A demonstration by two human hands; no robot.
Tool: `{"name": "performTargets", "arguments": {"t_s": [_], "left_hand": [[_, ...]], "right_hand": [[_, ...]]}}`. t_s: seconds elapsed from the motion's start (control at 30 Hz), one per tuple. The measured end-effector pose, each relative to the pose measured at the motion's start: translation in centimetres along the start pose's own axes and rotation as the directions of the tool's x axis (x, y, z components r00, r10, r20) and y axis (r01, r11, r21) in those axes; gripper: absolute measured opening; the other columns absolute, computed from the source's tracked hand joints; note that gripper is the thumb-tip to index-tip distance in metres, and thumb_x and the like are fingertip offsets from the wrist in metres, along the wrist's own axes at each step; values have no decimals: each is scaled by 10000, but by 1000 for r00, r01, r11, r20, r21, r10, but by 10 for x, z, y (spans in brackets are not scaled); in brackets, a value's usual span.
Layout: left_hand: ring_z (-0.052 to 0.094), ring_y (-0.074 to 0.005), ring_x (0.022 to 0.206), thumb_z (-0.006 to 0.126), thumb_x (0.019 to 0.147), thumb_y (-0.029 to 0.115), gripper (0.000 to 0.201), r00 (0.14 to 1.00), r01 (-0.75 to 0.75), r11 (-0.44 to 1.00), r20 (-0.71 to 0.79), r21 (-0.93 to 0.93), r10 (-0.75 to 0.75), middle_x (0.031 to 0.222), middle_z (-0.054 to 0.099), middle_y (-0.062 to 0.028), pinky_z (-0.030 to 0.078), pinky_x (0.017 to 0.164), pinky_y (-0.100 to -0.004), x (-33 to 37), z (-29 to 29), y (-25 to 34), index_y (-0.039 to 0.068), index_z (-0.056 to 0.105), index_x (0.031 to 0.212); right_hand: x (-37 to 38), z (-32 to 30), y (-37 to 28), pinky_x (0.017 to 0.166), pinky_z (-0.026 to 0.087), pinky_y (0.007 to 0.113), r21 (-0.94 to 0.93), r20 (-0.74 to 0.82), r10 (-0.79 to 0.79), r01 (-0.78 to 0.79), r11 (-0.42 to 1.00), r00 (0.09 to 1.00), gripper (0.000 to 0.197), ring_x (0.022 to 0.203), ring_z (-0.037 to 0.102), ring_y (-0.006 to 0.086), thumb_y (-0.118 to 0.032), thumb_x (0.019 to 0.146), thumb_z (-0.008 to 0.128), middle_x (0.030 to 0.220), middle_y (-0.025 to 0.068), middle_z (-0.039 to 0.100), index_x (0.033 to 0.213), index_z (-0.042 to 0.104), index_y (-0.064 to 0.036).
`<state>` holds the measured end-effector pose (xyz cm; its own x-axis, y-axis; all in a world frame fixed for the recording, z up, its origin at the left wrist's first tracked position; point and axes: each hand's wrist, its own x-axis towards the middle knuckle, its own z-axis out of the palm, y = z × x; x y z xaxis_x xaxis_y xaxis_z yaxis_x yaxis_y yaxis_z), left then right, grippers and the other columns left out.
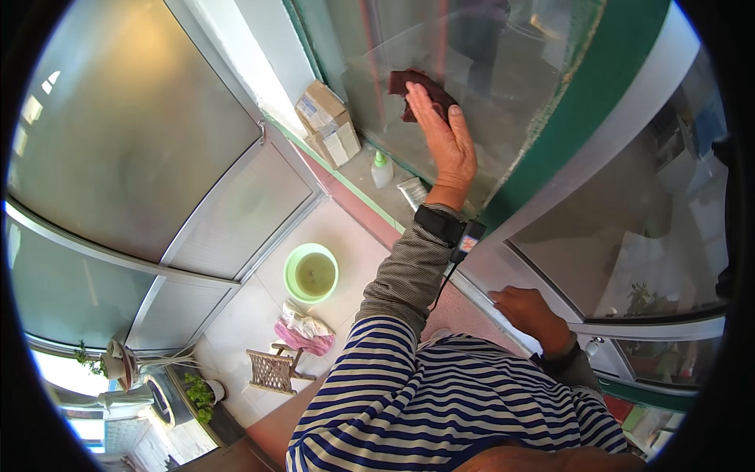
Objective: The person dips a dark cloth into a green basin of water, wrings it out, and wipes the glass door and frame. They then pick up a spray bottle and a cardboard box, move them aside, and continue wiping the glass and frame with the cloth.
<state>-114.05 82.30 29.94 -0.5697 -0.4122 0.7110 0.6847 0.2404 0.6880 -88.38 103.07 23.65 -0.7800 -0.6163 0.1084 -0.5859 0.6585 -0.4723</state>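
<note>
Against the window glass (503, 118), my left hand (444, 141) presses a dark maroon cloth (425, 79). The fingers lie nearly straight over the cloth, and the thumb rests along its right edge. Around the left wrist is a black band with a small device and cable (468, 236). Lower down at the right, my right hand (531, 315) is beside a pale metal frame, its fingers curled and nothing visible in them. Below the left hand, the sill holds a clear bottle with a green cap (382, 171) and a silvery packet (413, 191).
A taped cardboard box (329, 124) sits at the sill's left. On the tiled floor are a green basin (289, 271) of murky water, a pink and white cloth (305, 329) and a small woven stool (271, 370). Frosted panels (134, 118) stand left; a potted plant (200, 396) is lower left.
</note>
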Motion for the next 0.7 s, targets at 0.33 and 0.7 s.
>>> {"name": "performTargets", "arguments": {"t_s": [0.33,0.7], "left_hand": [[110,-451,1575,466,1094,259,690,995,99,995,31,15,-100,1697,117,-284,97,1272,-507,-10,-19,-40,-55,145,1619],[343,-376,1506,547,1062,132,588,964,243,969,-102,-46,-246,1668,276,-231,296,1211,-411,-7,-19,-47,-45,307,1568]], "right_hand": [[14,27,-21,648,546,422,-27,108,152,-150,988,982,279,787,677,328,-167,930,683,884,105,675,1204,697,-113],[3,32,-44,666,561,428,-68,68,226,-221,973,972,271,798,689,335,-168,929,694,893,113,680,1193,696,-107]]}}
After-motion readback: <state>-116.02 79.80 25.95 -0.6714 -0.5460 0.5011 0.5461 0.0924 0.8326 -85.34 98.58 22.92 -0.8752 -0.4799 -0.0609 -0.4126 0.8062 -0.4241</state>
